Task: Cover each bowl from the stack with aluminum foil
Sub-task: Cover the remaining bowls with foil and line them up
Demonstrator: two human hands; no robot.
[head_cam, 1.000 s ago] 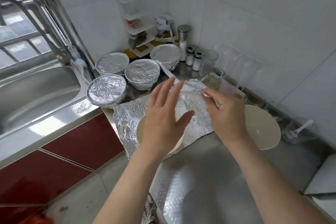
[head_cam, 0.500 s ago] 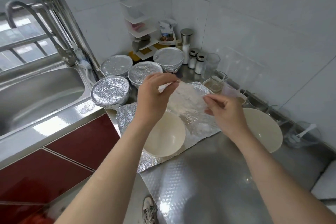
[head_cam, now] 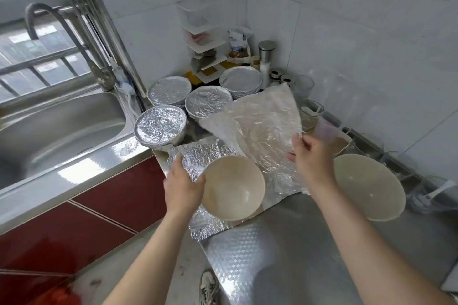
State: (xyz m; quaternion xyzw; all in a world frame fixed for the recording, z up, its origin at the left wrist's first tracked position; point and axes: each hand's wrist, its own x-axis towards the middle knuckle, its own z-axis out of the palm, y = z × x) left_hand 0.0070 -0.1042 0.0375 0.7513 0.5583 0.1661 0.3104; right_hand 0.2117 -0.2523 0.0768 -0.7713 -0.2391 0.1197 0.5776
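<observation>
Steel desk, left hand grips the rim of a bare bowl set on flat foil, right hand pinches a raised foil sheet by its edge (crinkled, tilted), second bowl just right, four foil-covered bowls behind.

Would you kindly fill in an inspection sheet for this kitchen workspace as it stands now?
Surface: steel counter, with a flat foil sheet spread on it.
Job's things: four foil-covered bowls grouped at the back; open bowl over the flat foil sheet; second open bowl to its right; lifted foil sheet above.
Clutter: corner rack, shakers and glass cups along the wall.
Hands: left hand holds the open bowl's rim; right hand pinches the lifted foil sheet.
Cables: nothing seen.
Surroundings: sink and faucet to the left, tiled walls, window bars.
</observation>
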